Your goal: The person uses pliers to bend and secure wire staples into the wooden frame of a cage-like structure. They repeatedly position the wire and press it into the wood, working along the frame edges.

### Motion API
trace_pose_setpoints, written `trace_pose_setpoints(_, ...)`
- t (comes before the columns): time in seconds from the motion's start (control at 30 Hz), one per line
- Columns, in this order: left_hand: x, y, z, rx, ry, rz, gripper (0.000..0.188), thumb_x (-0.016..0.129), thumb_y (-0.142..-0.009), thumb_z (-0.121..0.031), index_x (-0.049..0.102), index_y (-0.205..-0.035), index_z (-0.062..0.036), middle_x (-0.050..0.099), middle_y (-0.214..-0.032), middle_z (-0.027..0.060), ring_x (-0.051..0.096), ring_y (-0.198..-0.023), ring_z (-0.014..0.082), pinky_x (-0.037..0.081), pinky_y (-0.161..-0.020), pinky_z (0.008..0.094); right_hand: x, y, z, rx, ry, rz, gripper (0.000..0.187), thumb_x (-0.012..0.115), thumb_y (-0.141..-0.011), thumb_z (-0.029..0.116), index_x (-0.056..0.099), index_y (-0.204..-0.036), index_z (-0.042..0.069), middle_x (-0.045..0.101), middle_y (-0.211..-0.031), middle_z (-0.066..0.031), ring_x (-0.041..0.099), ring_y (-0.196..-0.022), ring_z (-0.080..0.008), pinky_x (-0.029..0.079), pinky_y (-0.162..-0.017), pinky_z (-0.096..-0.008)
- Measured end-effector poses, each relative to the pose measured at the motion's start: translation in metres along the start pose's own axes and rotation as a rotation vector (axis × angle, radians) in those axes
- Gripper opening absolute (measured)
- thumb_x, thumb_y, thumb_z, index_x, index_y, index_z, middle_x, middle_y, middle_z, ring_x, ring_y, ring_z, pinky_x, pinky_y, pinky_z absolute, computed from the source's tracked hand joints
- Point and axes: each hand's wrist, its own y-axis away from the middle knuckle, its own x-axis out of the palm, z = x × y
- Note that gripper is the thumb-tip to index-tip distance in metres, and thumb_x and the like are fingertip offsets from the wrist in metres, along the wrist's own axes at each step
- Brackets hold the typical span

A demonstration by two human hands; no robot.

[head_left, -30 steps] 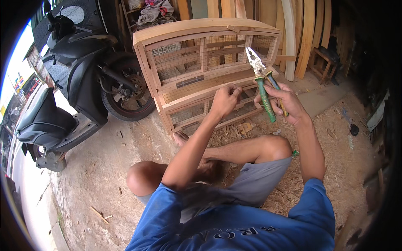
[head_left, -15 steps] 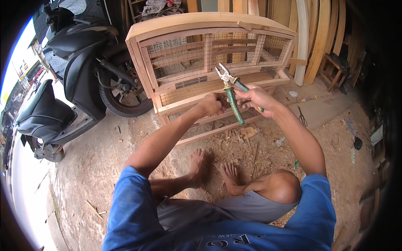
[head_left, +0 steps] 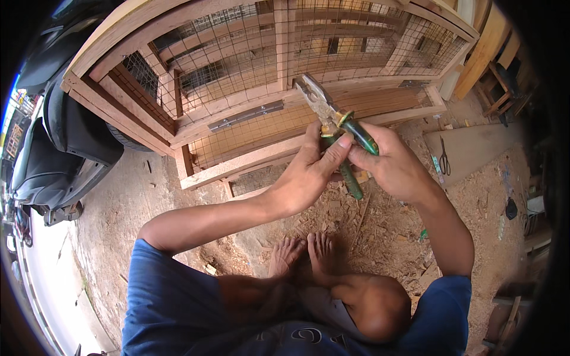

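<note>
On a workshop floor (head_left: pixel 142 196) strewn with wood shavings (head_left: pixel 389 237), a person with knees bent and bare feet (head_left: pixel 288 256) side by side looks down at a pair of pliers (head_left: pixel 322 110); they are raised in front of a low wooden cage (head_left: pixel 284 47), clear of the floor, probably so that both hands can get at them.

The right hand (head_left: pixel 396 160) is curled round the green handles, which are splayed, and this grip seems to bear the weight; the left hand (head_left: pixel 300 181) is closed on the pliers just below the pivot, its thumb laid across the lower handle, perhaps to steady them; whether its fingers also pinch something small, I cannot tell. The jaws point up and to the left, seemingly a little apart.

Behind the pliers, the cage stands with its wire mesh (head_left: pixel 344 74) facing the person, likely for easy reach; a long metal hinge (head_left: pixel 246 115) lies along a lower rail. To the right, scissors (head_left: pixel 444 161) rest on a flat board (head_left: pixel 478 148), perhaps to keep them out of the shavings; to the left, a dark motorbike (head_left: pixel 50 172) stands beside the cage.
</note>
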Motion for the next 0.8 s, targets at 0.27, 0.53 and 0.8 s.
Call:
trace_pose_setpoints(0.27, 0.002, -0.019, -0.007, 0.045, 0.120, 0.021, 0.072, 0.051, -0.107, -0.039, 0.012, -0.152, 0.0009, 0.046, -0.138, 0.0187, 0.051, -0.128, 0.0251, 0.051, -0.103, 0.0405, -0.010, -0.001, 0.030, 0.034, 0.056, -0.012, 0.020, 0.059, -0.097, 0.009, 0.060, -0.114, -0.002, 0.064, -0.084, -0.0105, 0.060, -0.076, -0.0173, 0.049, -0.071, -0.0356)
trace_pose_setpoints(0.53, 0.000, -0.017, -0.010, 0.091, 0.195, 0.028, 0.071, 0.053, -0.107, -0.039, 0.017, -0.152, 0.0027, 0.040, -0.145, 0.0181, 0.035, -0.140, 0.0236, 0.028, -0.118, 0.0357, -0.005, 0.001, 0.043, 0.095, 0.134, -0.045, 0.031, 0.065, -0.095, 0.014, 0.059, -0.120, -0.002, 0.069, -0.094, -0.0206, 0.067, -0.087, -0.0349, 0.051, -0.079, -0.0421)
trace_pose_setpoints(0.8, 0.003, -0.015, -0.002, 0.029, 0.200, 0.129, 0.068, 0.047, -0.108, -0.046, 0.036, -0.144, 0.0104, 0.047, -0.138, 0.0268, 0.043, -0.134, 0.0298, 0.028, -0.117, 0.0361, 0.003, 0.007, 0.042, 0.126, 0.179, -0.065, 0.038, 0.066, -0.095, 0.020, 0.057, -0.125, -0.002, 0.067, -0.100, -0.0257, 0.066, -0.095, -0.0431, 0.051, -0.084, -0.0448)
